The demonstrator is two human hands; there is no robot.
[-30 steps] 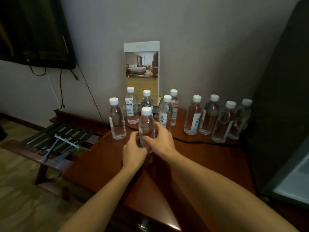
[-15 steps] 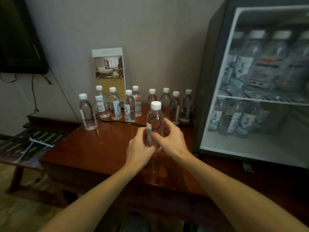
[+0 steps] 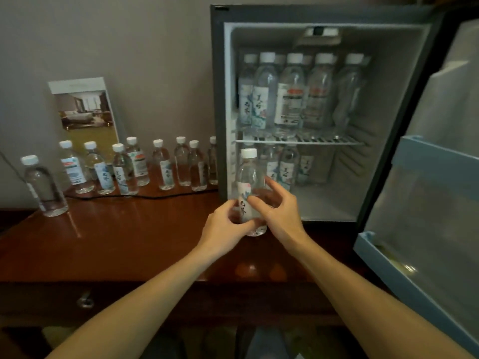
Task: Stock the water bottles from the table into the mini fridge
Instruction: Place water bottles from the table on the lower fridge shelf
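Dim, slightly blurred; pale glow in the mini fridge (image 3: 383, 99), sheen on the table (image 3: 116, 242), bowed edges.

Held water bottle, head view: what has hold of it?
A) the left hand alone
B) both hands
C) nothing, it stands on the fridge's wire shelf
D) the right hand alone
B: the left hand grips the water bottle near its base and the right hand curls round its middle, in front of the open mini fridge.
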